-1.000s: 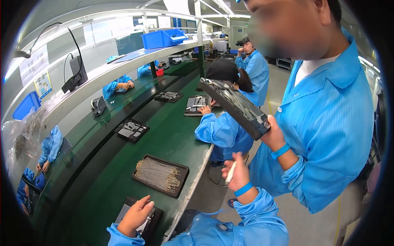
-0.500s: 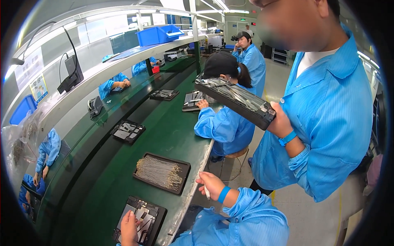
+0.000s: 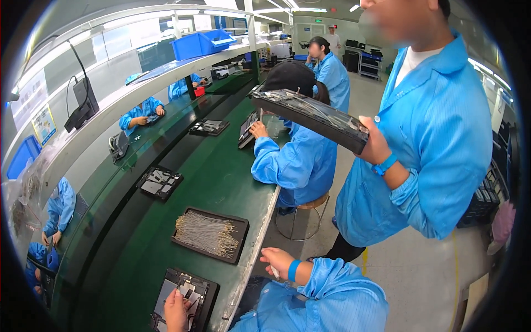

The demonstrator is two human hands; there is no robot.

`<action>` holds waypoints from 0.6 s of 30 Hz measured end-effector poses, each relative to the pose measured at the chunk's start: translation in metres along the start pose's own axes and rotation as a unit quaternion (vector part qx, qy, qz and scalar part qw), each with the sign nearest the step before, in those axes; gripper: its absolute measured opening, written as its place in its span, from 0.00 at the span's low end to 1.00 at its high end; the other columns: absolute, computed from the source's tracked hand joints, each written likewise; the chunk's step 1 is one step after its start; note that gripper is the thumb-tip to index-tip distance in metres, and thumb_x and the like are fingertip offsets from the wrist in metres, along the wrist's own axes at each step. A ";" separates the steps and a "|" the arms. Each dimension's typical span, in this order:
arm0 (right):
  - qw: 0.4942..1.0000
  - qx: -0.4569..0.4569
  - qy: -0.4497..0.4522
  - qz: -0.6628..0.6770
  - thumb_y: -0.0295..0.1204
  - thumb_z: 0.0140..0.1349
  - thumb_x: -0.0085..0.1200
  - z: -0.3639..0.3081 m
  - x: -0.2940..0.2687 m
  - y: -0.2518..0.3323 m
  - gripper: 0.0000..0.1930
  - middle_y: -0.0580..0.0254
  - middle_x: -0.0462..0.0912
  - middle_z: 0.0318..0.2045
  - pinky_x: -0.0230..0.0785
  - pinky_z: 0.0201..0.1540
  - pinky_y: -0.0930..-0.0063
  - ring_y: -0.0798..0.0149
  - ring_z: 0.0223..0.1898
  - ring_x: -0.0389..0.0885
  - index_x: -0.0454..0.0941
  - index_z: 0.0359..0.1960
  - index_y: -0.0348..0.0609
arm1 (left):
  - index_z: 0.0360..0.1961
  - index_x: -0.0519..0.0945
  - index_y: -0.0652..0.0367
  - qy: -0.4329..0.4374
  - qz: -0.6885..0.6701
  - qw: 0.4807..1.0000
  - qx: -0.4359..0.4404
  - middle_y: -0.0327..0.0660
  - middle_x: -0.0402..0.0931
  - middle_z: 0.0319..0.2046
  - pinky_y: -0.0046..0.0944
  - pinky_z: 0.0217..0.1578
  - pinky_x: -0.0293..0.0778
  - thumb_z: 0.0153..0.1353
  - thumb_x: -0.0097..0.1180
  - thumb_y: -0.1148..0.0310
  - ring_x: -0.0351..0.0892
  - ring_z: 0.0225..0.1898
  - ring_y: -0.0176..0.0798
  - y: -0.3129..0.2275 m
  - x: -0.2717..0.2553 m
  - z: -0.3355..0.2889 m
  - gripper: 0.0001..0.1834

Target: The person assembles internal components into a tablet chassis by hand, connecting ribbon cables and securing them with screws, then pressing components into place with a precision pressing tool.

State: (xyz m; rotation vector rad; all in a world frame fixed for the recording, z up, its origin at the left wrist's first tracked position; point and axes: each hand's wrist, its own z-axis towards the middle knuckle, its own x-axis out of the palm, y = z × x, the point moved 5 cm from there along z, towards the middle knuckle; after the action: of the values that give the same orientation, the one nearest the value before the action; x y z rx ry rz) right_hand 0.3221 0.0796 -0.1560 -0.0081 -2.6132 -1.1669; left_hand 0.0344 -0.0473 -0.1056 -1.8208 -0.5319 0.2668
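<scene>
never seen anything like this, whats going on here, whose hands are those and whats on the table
No robot here: one person works bare-handed, wearing a wide fisheye camera on the head, so straight edges look bent. Their left hand is over a shallow black case of parts on the green bench; whether it grips something is hard to tell. Their right hand holds a thin white stick. Ahead sits a dark tray of thin wires. At the right, a standing co-worker holds up another case.

Open black electronic device point(image 3: 202, 296) flat on green bench point(image 3: 124, 260)
</scene>
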 end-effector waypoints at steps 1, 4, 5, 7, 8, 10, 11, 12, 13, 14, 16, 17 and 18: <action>1.000 0.010 -0.002 -0.008 0.42 0.55 0.40 0.001 -0.001 -0.004 0.20 0.68 0.70 0.35 0.62 0.22 0.76 0.70 0.22 0.63 0.64 0.48 0.50 | 0.43 0.68 0.62 -0.015 0.003 1.000 -0.002 0.34 0.65 0.24 0.27 0.24 0.68 0.57 0.46 0.62 0.66 0.24 0.27 -0.001 0.002 -0.001 0.17; 0.999 0.027 -0.009 -0.014 0.42 0.55 0.40 0.005 -0.005 -0.016 0.20 0.69 0.70 0.36 0.62 0.22 0.76 0.70 0.22 0.63 0.64 0.49 0.50 | 0.36 0.69 0.60 -0.001 0.032 0.999 -0.025 0.35 0.67 0.21 0.28 0.22 0.67 0.57 0.44 0.58 0.67 0.22 0.30 -0.018 0.017 -0.013 0.15; 0.999 0.035 -0.010 -0.014 0.42 0.55 0.40 0.004 -0.006 -0.019 0.20 0.69 0.70 0.36 0.62 0.22 0.76 0.69 0.22 0.63 0.64 0.49 0.51 | 0.29 0.70 0.58 0.024 0.056 0.997 -0.047 0.36 0.68 0.18 0.30 0.20 0.65 0.58 0.41 0.55 0.69 0.20 0.34 -0.026 0.023 -0.020 0.16; 0.999 0.042 -0.017 -0.018 0.43 0.55 0.40 0.001 -0.007 -0.022 0.20 0.69 0.70 0.36 0.62 0.21 0.75 0.69 0.22 0.63 0.64 0.49 0.51 | 0.28 0.69 0.57 0.018 0.051 0.997 -0.052 0.33 0.65 0.17 0.27 0.19 0.63 0.58 0.42 0.56 0.67 0.20 0.30 -0.037 0.028 -0.027 0.14; 0.998 0.049 -0.020 -0.024 0.43 0.55 0.40 0.000 -0.008 -0.023 0.21 0.69 0.70 0.36 0.62 0.21 0.75 0.69 0.22 0.63 0.64 0.49 0.51 | 0.26 0.67 0.55 0.007 0.044 0.997 -0.055 0.31 0.61 0.16 0.23 0.18 0.61 0.59 0.42 0.57 0.65 0.20 0.25 -0.039 0.029 -0.029 0.13; 0.998 0.052 -0.022 -0.030 0.43 0.54 0.41 -0.002 -0.009 -0.025 0.21 0.69 0.70 0.36 0.62 0.21 0.75 0.69 0.22 0.63 0.64 0.49 0.51 | 0.27 0.68 0.56 0.011 0.017 0.999 -0.040 0.31 0.62 0.17 0.24 0.18 0.62 0.59 0.42 0.58 0.66 0.20 0.26 -0.025 0.017 -0.021 0.13; 0.997 0.059 -0.023 -0.036 0.43 0.54 0.41 -0.002 -0.008 -0.027 0.21 0.69 0.70 0.36 0.61 0.21 0.75 0.69 0.22 0.63 0.64 0.49 0.51 | 0.27 0.68 0.56 0.013 -0.007 1.000 -0.025 0.32 0.64 0.18 0.25 0.19 0.62 0.59 0.43 0.58 0.67 0.20 0.28 -0.025 0.015 -0.020 0.12; 0.997 0.058 -0.022 -0.037 0.43 0.54 0.41 -0.002 -0.007 -0.029 0.21 0.69 0.70 0.36 0.61 0.21 0.75 0.69 0.22 0.63 0.64 0.49 0.51 | 0.27 0.68 0.56 0.013 -0.009 1.000 -0.024 0.32 0.64 0.18 0.25 0.19 0.62 0.59 0.43 0.58 0.67 0.20 0.28 -0.024 0.013 -0.020 0.12; 0.997 0.061 -0.026 -0.040 0.43 0.54 0.41 -0.001 -0.007 -0.030 0.20 0.69 0.70 0.36 0.61 0.21 0.75 0.69 0.22 0.62 0.64 0.48 0.51 | 0.29 0.68 0.57 0.005 -0.021 0.999 -0.028 0.33 0.64 0.18 0.25 0.19 0.63 0.59 0.43 0.59 0.67 0.21 0.28 -0.023 0.011 -0.021 0.12; 0.997 0.065 -0.029 -0.043 0.43 0.54 0.41 -0.001 -0.006 -0.032 0.20 0.69 0.70 0.36 0.61 0.21 0.75 0.69 0.22 0.62 0.64 0.48 0.51 | 0.30 0.68 0.58 -0.003 -0.033 0.999 -0.033 0.33 0.64 0.19 0.26 0.20 0.63 0.59 0.43 0.59 0.67 0.22 0.29 -0.024 0.010 -0.024 0.13; 0.996 0.064 -0.018 -0.051 0.43 0.54 0.41 0.002 -0.003 -0.034 0.20 0.69 0.70 0.36 0.61 0.21 0.75 0.69 0.22 0.62 0.64 0.48 0.51 | 0.30 0.69 0.59 -0.007 -0.033 0.999 -0.026 0.33 0.65 0.20 0.26 0.20 0.63 0.59 0.43 0.59 0.67 0.21 0.28 -0.027 0.011 -0.029 0.12; 0.996 0.063 -0.010 -0.056 0.43 0.54 0.41 0.003 0.001 -0.037 0.20 0.69 0.70 0.36 0.61 0.21 0.75 0.69 0.22 0.62 0.65 0.47 0.52 | 0.31 0.69 0.59 -0.007 -0.030 0.999 -0.020 0.33 0.65 0.21 0.26 0.20 0.62 0.59 0.43 0.60 0.66 0.21 0.28 -0.029 0.010 -0.032 0.12; 0.996 0.064 -0.008 -0.058 0.43 0.54 0.41 0.003 0.003 -0.039 0.20 0.69 0.70 0.36 0.61 0.21 0.75 0.69 0.22 0.62 0.65 0.47 0.52 | 0.31 0.69 0.59 -0.010 -0.031 0.999 -0.020 0.33 0.65 0.21 0.26 0.20 0.62 0.59 0.43 0.60 0.66 0.21 0.28 -0.031 0.009 -0.036 0.12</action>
State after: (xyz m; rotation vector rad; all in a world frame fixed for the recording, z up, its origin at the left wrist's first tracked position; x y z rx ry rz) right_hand 0.3138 0.0549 -0.1855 0.1634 -2.7297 -1.0357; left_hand 0.0511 -0.0665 -0.0644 -1.8386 -0.6114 0.2331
